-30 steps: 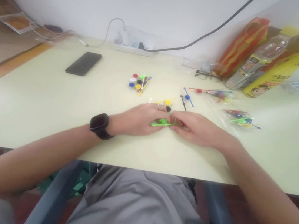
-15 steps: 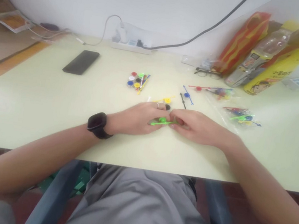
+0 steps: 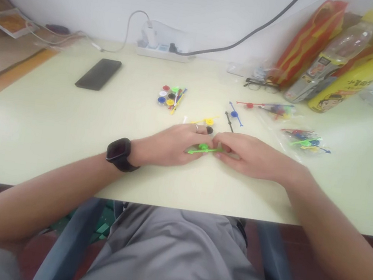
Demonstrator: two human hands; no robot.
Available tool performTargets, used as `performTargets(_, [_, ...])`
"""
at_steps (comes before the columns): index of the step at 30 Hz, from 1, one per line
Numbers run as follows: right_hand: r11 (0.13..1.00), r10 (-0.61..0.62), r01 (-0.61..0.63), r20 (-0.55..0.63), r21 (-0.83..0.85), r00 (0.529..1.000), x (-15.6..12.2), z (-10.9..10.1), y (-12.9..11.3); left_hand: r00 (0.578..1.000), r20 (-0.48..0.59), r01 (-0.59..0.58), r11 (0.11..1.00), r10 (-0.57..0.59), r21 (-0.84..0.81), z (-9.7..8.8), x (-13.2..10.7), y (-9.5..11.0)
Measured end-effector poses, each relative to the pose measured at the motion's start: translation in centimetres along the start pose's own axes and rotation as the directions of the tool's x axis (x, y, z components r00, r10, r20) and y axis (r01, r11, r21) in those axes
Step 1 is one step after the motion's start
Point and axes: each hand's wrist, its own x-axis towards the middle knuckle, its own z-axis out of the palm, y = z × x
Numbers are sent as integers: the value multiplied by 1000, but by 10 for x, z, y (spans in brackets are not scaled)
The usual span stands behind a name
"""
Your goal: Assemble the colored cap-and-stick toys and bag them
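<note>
Close to the table's front edge, my left hand (image 3: 171, 146) is closed in a pinch around a green arrow spinner (image 3: 203, 147), a thin plastic arrow with a round hub. The fingertips of my right hand (image 3: 254, 156) close on the spinner's other end and meet the left fingers. Just beyond my left fingers lie a black round piece (image 3: 209, 130) and a yellow arrow spinner (image 3: 209, 121). A black arrow (image 3: 229, 121) and a blue arrow spinner (image 3: 234, 114) rest beyond my right hand.
Coloured round bases with loose arrows (image 3: 171, 95) sit mid-table. Bagged spinners (image 3: 307, 140) lie on the right, near glasses (image 3: 262, 85), bottles (image 3: 342, 83) and a red-yellow packet (image 3: 308, 41). A phone (image 3: 98, 74) lies left; a power strip (image 3: 162, 52) stands against the wall.
The view has shifted slightly, so the objects on the table appear a little higher. Both hands keep their hold on the green spinner, with barely any movement.
</note>
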Motion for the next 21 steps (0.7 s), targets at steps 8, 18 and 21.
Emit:
performTargets(8, [1000, 22, -22, 9, -13, 1000, -2, -3, 1, 1000, -10, -6, 1000, 6, 5, -1, 1, 1])
performTargets(18, [1000, 17, -17, 19, -16, 1000, -3, -3, 1, 1000, 9, -11, 1000, 11, 21, -1, 2, 1])
performTargets(21, [1000, 15, -14, 25, -20, 1000, -3, -3, 2, 1000, 17, -12, 1000, 11, 21, -1, 2, 1])
